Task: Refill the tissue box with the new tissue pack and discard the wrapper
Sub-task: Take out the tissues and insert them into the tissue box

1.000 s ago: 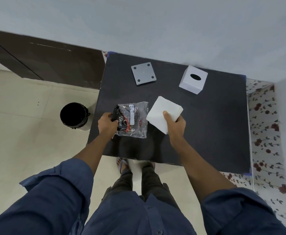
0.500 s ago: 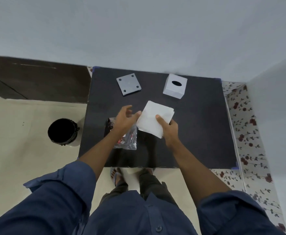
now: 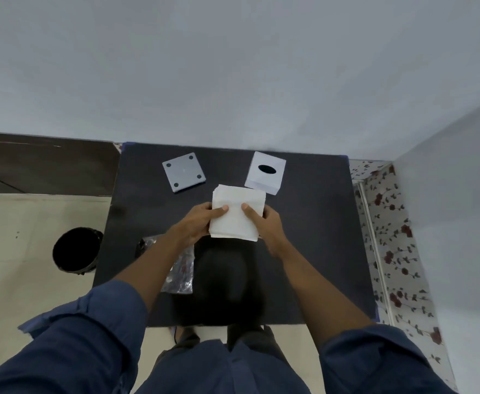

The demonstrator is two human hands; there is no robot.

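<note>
A white stack of tissues [image 3: 237,207] is held above the middle of the black table [image 3: 318,237]. My left hand [image 3: 197,223] grips its left edge, thumb on top. My right hand [image 3: 264,223] grips its right edge the same way. The white tissue box cover [image 3: 266,173], with a dark oval slot on top, stands just behind the stack at the back right. Its grey square base plate [image 3: 184,172] lies apart at the back left. The clear plastic wrapper [image 3: 180,275] lies on the table under my left forearm, partly hidden.
A round black bin [image 3: 75,249] stands on the tiled floor left of the table. A dark wooden panel [image 3: 45,163] runs along the wall at back left. A flowered cloth [image 3: 389,237] lies along the table's right side.
My left hand left the wrapper on the table and took hold of the tissue stack's left edge. Both hands now hold the stack, moved farther back toward the box cover.
</note>
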